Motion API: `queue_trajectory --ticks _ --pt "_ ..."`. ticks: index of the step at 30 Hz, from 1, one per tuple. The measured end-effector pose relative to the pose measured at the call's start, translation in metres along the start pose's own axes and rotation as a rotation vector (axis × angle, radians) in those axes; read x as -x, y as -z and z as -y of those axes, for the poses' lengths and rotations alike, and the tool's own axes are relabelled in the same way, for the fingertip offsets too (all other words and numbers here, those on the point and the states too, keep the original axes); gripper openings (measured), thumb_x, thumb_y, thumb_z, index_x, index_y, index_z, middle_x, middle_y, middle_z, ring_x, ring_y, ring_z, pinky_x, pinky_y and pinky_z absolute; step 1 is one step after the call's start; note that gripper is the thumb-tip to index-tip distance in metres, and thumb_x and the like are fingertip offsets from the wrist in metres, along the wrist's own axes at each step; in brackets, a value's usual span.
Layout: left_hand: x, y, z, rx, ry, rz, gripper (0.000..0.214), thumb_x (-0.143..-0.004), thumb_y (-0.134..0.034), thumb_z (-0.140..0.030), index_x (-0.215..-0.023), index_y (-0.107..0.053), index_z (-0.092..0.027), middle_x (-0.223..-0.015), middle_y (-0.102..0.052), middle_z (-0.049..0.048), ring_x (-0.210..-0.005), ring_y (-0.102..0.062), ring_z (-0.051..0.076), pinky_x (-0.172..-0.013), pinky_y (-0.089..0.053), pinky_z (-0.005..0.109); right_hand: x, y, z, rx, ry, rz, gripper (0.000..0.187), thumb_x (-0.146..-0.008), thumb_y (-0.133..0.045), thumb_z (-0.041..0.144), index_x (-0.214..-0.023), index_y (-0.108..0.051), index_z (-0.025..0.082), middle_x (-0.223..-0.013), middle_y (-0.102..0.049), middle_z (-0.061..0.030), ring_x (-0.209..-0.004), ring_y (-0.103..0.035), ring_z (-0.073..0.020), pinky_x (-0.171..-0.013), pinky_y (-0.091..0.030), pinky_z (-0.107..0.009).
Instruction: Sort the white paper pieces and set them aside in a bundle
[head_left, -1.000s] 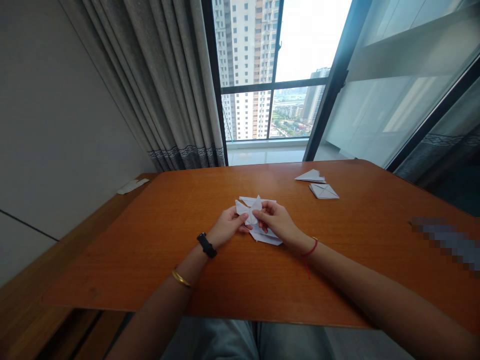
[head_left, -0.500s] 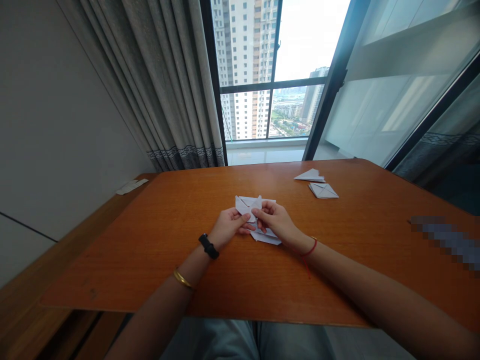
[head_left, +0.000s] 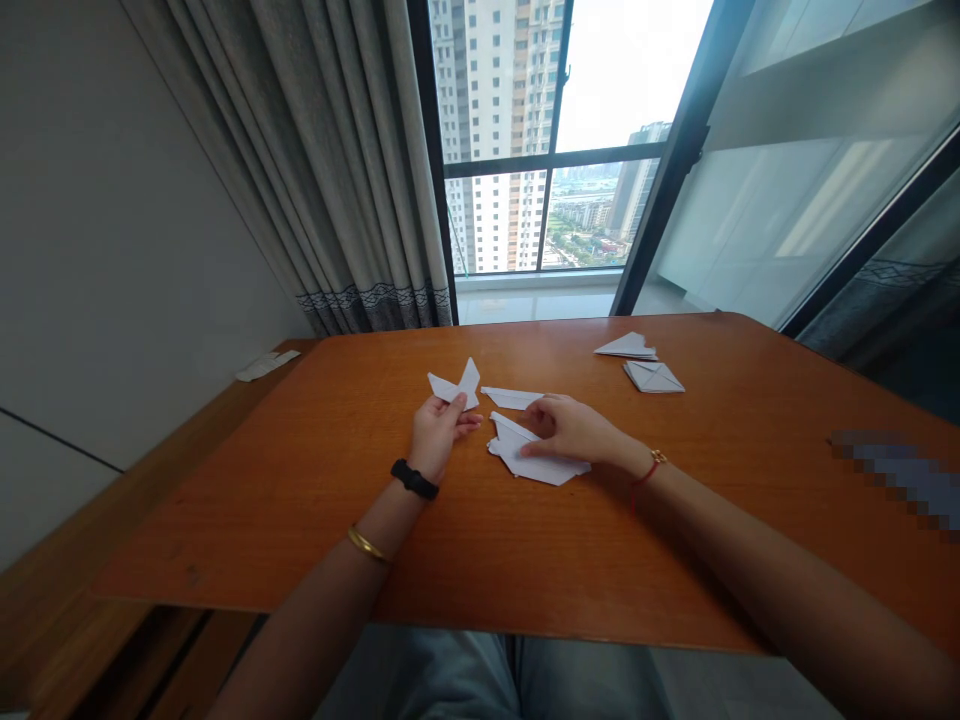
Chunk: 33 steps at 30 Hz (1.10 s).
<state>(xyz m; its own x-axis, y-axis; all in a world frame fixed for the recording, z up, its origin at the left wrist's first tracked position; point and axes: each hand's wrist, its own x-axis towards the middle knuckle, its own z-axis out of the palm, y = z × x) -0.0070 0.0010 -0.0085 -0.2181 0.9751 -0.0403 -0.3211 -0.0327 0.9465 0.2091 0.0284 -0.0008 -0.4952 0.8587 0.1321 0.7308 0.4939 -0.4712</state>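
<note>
Your hands have parted since the earlier frame. Your left hand point(head_left: 439, 432) now pinches the small folded paper piece point(head_left: 454, 387), lifted clear toward the table's point(head_left: 300, 480) left side. Your right hand point(head_left: 574, 430) lies flat, fingers extended, pressing the larger folded sheet point(head_left: 534, 460) at table centre. Two folded papers point(head_left: 643, 362) sit near the far right edge.

The left hand point(head_left: 437, 434) covers the lower part of the small white folded paper piece point(head_left: 454, 386) it pinches, and the right hand point(head_left: 574, 430) lies over part of the larger white folded paper sheet point(head_left: 534, 461), so the folds beneath cannot be made out. A pixelated grey patch point(head_left: 896, 482) at the right of the orange-brown wooden table point(head_left: 480, 540) blurs whatever lies there. The bottom edge cuts off both forearms, and the pale flat object point(head_left: 266, 365) on the ledge by the wall is too small to tell.
</note>
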Motion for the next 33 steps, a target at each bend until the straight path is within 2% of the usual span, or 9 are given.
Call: queue_trajectory --ticks 4,8,11,17,22,25,29,31,33 --pt "0.000 0.000 0.001 -0.019 -0.001 0.007 0.019 -0.079 -0.068 -0.025 -0.087 -0.057 -0.011 -0.081 -0.070 0.0070 -0.059 -0.066 0.011 -0.055 -0.054 0.020 0.006 -0.003 0.010 0.178 -0.028 0.102 0.065 -0.045 -0.080 0.060 -0.093 -0.064 0.020 -0.099 -0.062 -0.0102 -0.090 -0.056 -0.0264 -0.070 -0.042 -0.030" --pt "-0.001 0.001 0.002 -0.039 -0.010 0.015 0.022 -0.078 -0.068 -0.028 -0.088 -0.057 -0.011 -0.079 -0.070 0.0075 -0.059 -0.065 0.010 -0.055 -0.053 0.019 0.003 -0.008 0.008 -0.040 -0.100 0.105 0.036 -0.062 -0.075 0.036 -0.091 -0.062 0.019 -0.090 -0.065 -0.0059 -0.076 -0.058 -0.0192 -0.063 -0.040 -0.026" --pt "-0.001 0.002 0.003 -0.058 -0.024 0.006 0.028 -0.075 -0.071 -0.032 -0.088 -0.057 -0.012 -0.080 -0.070 0.0070 -0.057 -0.065 0.010 -0.055 -0.051 0.020 -0.002 -0.008 0.002 -0.262 -0.080 0.014 0.018 -0.071 -0.065 0.029 -0.086 -0.064 0.018 -0.079 -0.065 -0.0019 -0.068 -0.055 -0.0150 -0.061 -0.039 -0.025" --pt "0.000 0.002 0.004 -0.086 -0.071 0.038 0.039 -0.066 -0.075 -0.042 -0.086 -0.059 -0.013 -0.070 -0.067 0.0007 -0.054 -0.062 0.010 -0.056 -0.047 0.021 -0.007 -0.007 -0.002 -0.629 -0.126 -0.166 0.026 -0.070 -0.066 0.034 -0.087 -0.063 0.015 -0.078 -0.063 -0.0007 -0.064 -0.054 -0.0125 -0.058 -0.040 -0.024" --pt "-0.002 0.003 0.005 -0.126 -0.070 0.012 0.042 -0.064 -0.075 -0.046 -0.083 -0.059 -0.013 -0.065 -0.065 -0.0001 -0.054 -0.061 0.010 -0.054 -0.043 0.020 -0.009 -0.006 -0.003 -0.731 -0.120 -0.338 0.025 -0.074 -0.063 0.036 -0.090 -0.062 0.016 -0.083 -0.066 -0.0028 -0.072 -0.059 -0.0154 -0.065 -0.045 -0.027" --pt "-0.004 0.003 0.005 -0.139 -0.082 -0.013 0.042 -0.064 -0.075 -0.047 -0.083 -0.059 -0.013 -0.071 -0.067 0.0016 -0.053 -0.060 0.009 -0.055 -0.043 0.020 -0.012 -0.005 -0.014 -0.614 -0.135 -0.434 0.027 -0.081 -0.056 0.034 -0.099 -0.063 0.016 -0.094 -0.068 -0.0066 -0.082 -0.060 -0.0189 -0.074 -0.046 -0.031" --pt "-0.004 0.004 0.006 -0.145 -0.088 -0.035 0.044 -0.062 -0.076 -0.048 -0.082 -0.059 -0.013 -0.069 -0.067 0.0015 -0.053 -0.060 0.010 -0.056 -0.043 0.022 -0.011 -0.008 -0.026 -0.014 -0.177 -0.483 0.032 -0.084 -0.055 0.030 -0.112 -0.063 0.018 -0.113 -0.062 -0.0138 -0.104 -0.051 -0.0292 -0.088 -0.037 -0.045" --pt "-0.004 0.003 0.006 -0.145 -0.091 -0.037 0.043 -0.062 -0.076 -0.049 -0.081 -0.059 -0.014 -0.066 -0.066 0.0011 -0.052 -0.059 0.010 -0.055 -0.043 0.022 -0.009 -0.012 -0.021 0.201 -0.139 -0.447 0.030 -0.084 -0.056 0.034 -0.110 -0.065 0.021 -0.115 -0.060 -0.0136 -0.108 -0.046 -0.0316 -0.092 -0.031 -0.048" --pt "-0.004 0.003 0.007 -0.145 -0.098 -0.029 0.043 -0.062 -0.076 -0.048 -0.081 -0.059 -0.014 -0.069 -0.067 0.0020 -0.052 -0.059 0.010 -0.055 -0.043 0.022 -0.009 -0.019 -0.011 0.246 -0.081 -0.324 0.031 -0.084 -0.056 0.044 -0.103 -0.068 0.023 -0.110 -0.061 -0.0119 -0.106 -0.046 -0.0310 -0.090 -0.031 -0.048"
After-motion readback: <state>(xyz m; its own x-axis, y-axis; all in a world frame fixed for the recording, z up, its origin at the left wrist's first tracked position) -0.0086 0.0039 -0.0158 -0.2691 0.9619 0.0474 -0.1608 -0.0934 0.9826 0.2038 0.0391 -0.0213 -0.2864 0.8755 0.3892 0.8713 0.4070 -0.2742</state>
